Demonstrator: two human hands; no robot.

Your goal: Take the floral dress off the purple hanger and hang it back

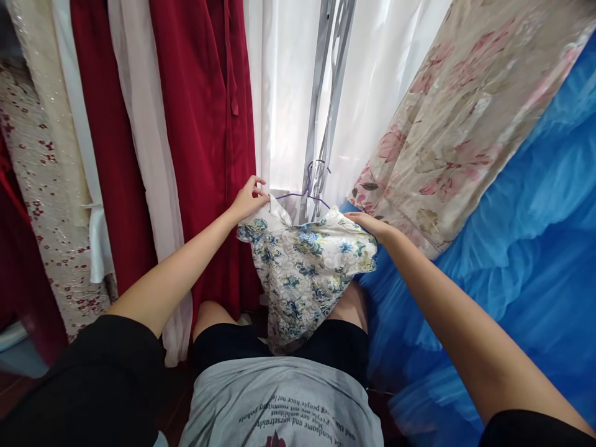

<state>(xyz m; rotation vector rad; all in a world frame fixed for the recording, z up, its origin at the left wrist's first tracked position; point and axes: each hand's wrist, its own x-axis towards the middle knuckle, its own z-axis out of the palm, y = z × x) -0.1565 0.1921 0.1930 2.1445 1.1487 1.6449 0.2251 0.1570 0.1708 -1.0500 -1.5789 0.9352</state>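
A white top with blue and green flowers (302,267) hangs on a thin purple wire hanger (308,194) in front of my lap. My left hand (251,200) pinches the top's left shoulder beside the hanger's arm. On the other side, my right hand (370,225) is at the right shoulder, its fingers partly behind the fabric and closed on it. The hanger's hook points up, and no hand is on it. The top's lower part narrows and rests between my thighs.
Dark red dresses (200,136) and a pale pink one hang at left, close to my left arm. A beige floral dress (447,136) and a ruffled blue tulle gown (521,279) crowd the right. Grey metal poles (321,81) stand before a white curtain (288,93).
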